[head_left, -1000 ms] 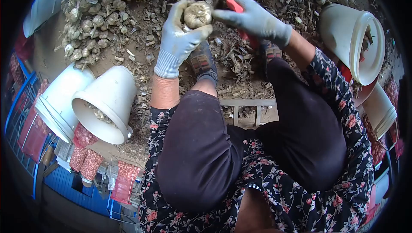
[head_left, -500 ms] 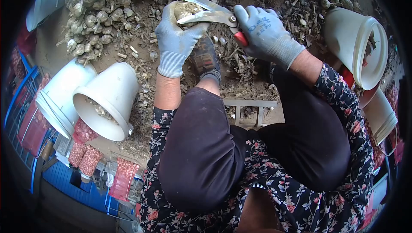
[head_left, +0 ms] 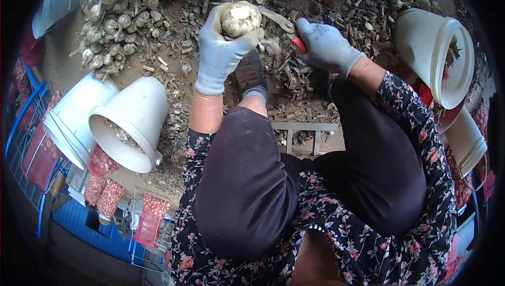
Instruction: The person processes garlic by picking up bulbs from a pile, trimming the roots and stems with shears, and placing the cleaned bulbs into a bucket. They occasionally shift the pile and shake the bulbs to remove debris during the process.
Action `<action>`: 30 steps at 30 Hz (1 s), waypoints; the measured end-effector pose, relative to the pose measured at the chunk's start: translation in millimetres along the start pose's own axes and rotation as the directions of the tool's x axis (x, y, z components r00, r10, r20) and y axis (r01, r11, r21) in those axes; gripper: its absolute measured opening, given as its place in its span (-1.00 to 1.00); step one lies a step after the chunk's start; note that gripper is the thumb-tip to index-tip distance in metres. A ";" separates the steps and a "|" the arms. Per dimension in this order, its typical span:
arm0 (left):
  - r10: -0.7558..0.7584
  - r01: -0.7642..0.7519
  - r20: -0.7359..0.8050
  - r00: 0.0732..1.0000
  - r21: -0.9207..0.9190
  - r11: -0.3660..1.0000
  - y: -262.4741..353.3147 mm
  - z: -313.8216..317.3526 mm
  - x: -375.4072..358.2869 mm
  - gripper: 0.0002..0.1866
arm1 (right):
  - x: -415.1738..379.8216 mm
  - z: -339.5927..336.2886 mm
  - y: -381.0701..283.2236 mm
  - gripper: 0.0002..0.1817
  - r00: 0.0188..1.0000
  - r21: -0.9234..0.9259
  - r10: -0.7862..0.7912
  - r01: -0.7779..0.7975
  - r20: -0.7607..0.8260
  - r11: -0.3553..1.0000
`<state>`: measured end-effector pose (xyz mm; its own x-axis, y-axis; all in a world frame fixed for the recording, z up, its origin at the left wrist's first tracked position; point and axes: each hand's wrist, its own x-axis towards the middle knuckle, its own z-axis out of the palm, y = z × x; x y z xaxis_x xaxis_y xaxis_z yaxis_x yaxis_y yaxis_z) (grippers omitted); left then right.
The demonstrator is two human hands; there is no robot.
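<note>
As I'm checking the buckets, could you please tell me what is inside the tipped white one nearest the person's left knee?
Pale, garlic-like pieces show inside the white bucket. Whatever lies deeper is hidden by its wall and those pieces.

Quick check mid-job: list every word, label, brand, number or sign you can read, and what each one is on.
No text is legible.
Gloved right hand: dark print on the back, too blurred to read.
Shears, white buckets: no lettering I can make out.
</note>
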<state>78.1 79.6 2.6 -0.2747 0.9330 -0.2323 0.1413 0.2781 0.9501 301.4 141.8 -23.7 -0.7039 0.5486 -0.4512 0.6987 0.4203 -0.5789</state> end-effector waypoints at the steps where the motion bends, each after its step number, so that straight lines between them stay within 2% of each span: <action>1: -0.089 0.107 0.094 0.992 -0.205 0.973 0.5 -1.5 -1.6 -0.52 | -5.0 6.6 5.4 -0.72 1.000 -0.001 -0.003 0.003 0.000 1.000; 2: -0.166 0.180 0.087 0.982 -0.186 0.966 -5.2 -6.5 -0.2 -0.47 | -8.3 8.5 6.3 -0.72 0.999 0.056 0.037 -0.035 -0.024 0.998; 3: -0.160 0.171 0.074 0.984 -0.182 0.968 -9.6 -10.1 -3.5 -0.47 | -8.8 8.4 7.3 -0.73 0.996 0.114 0.072 -0.066 -0.049 0.991; 5: -0.156 0.155 0.007 0.988 -0.151 0.976 -14.4 -16.7 -9.6 -0.41 | -9.8 0.7 2.8 -0.73 0.995 0.124 0.099 -0.098 -0.002 0.987; 7: -0.163 0.163 0.005 0.987 -0.113 0.980 -16.8 -18.1 -14.8 -0.37 | -11.7 -7.1 -11.2 -0.67 0.993 0.089 -0.062 0.071 -0.100 0.994; 8: -0.192 0.191 -0.006 0.981 -0.070 0.979 -14.7 -17.0 -15.6 -0.38 | -8.0 -7.2 -18.1 -0.66 0.984 -0.005 -0.130 0.130 -0.124 0.991; 9: -0.217 0.216 -0.028 0.976 -0.025 0.976 -12.5 -17.6 -15.9 -0.39 | -5.3 -13.1 -29.5 -0.64 0.990 -0.082 -0.112 0.105 -0.085 0.991; 10: -0.087 0.090 0.036 0.996 -0.102 0.991 -11.1 -15.3 -17.7 -0.37 | -2.4 -11.4 -30.8 -0.57 0.990 -0.105 -0.122 0.114 -0.070 0.988; 11: -0.102 0.106 0.047 0.994 -0.091 0.990 -26.5 -17.4 -20.5 -0.36 | 0.2 -8.3 -33.2 -0.49 0.988 -0.122 -0.145 0.138 -0.051 0.983; 13: -0.167 0.169 0.029 0.986 -0.111 0.979 -25.1 -26.5 -31.1 -0.34 | -3.6 -8.6 -35.6 -0.60 0.984 0.061 -0.176 0.174 0.029 0.983; 14: -0.199 0.198 0.020 0.980 -0.233 0.952 -14.5 -28.8 -39.9 -0.33 | -2.8 -0.1 -34.7 -0.71 0.988 0.238 -0.152 0.148 -0.001 0.960; 15: -0.229 0.220 0.018 0.973 -0.357 0.908 -4.8 -33.2 -50.3 -0.32 | -5.9 0.6 -38.3 -0.77 0.980 0.305 -0.190 0.199 -0.060 0.931; 16: -0.192 0.162 -0.069 0.979 -0.304 0.939 -10.0 -44.7 -58.7 -0.29 | -5.2 -1.6 -40.1 -0.78 0.989 0.253 -0.142 0.127 0.042 0.959; 17: -0.054 0.040 -0.218 0.974 -0.066 0.997 -9.7 -63.7 -69.5 -0.36 | -8.7 -1.3 -41.0 -0.76 0.987 0.226 -0.160 0.156 0.002 0.962; 18: 0.075 -0.046 -0.409 0.910 0.079 0.996 4.0 -83.1 -81.8 -0.47 | -12.3 1.9 -38.0 -0.76 0.986 0.209 -0.164 0.161 -0.007 0.965; 19: 0.051 -0.078 -0.609 0.791 -0.018 0.997 21.1 -106.4 -98.4 -0.63 | -15.0 4.6 -36.1 -0.75 0.988 0.187 -0.155 0.156 -0.023 0.970; 20: 0.243 -0.014 -0.726 0.643 0.306 0.952 40.0 -139.8 -115.4 -0.63 | -18.0 3.4 -38.5 -0.75 0.990 0.208 -0.139 0.137 -0.001 0.968; 21: 0.129 -0.005 -0.902 0.412 0.140 0.990 20.9 -185.1 -137.3 -0.55 | -21.3 2.4 -39.5 -0.75 0.993 0.229 -0.117 0.109 0.022 0.967; 22: 0.444 0.130 -0.854 0.271 0.489 0.862 52.4 -202.6 -149.8 -0.50 | -23.3 4.6 -37.6 -0.76 0.993 0.248 -0.092 0.072 0.068 0.966; 23: 0.324 0.002 -0.926 0.193 0.331 0.944 65.8 -213.6 -158.1 -0.48 | -23.1 8.1 -32.9 -0.76 0.990 0.255 -0.114 0.090 0.083 0.963; 24: 0.343 0.250 -0.871 0.352 0.441 0.862 64.1 -234.2 -169.1 -0.44 | -23.4 7.4 -33.7 -0.76 0.991 0.265 -0.111 0.086 0.080 0.960; 25: 0.161 0.480 -0.745 0.647 0.562 0.674 43.7 -278.7 -191.6 -0.47 | -23.9 6.5 -38.1 -0.76 0.990 0.278 -0.111 0.084 0.083 0.957; 26: 0.051 0.623 -0.671 0.739 0.711 0.326 50.5 -274.6 -184.7 -0.52 | -20.1 6.0 -39.7 -0.76 0.986 0.263 -0.086 0.046 0.141 0.964; 27: -0.091 0.618 -0.623 0.777 0.783 -0.074 59.9 -268.6 -172.1 -0.56 | -17.8 8.3 -39.6 -0.75 0.988 0.248 -0.094 0.061 0.124 0.967; 28: 0.108 0.559 -0.561 0.821 0.828 0.044 59.0 -266.0 -149.8 -0.62 | -13.5 10.6 -38.4 -0.74 0.989 0.251 -0.091 0.059 0.119 0.966; 29: 0.304 0.472 -0.493 0.815 0.869 0.144 52.5 -264.3 -120.4 -0.67 | -10.5 12.8 -36.7 -0.73 0.989 0.255 -0.085 0.052 0.118 0.965; 30: 0.223 0.445 -0.592 0.775 0.761 0.473 43.7 -261.9 -88.5 -0.74 | -8.8 12.9 -35.6 -0.73 0.990 0.252 -0.076 0.045 0.116 0.967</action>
<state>-140.5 -50.5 119.3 -0.7439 0.6500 0.1554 0.6682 0.7199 0.1877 281.1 112.7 -7.8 -0.7653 0.4273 -0.4814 0.6115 0.2491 -0.7510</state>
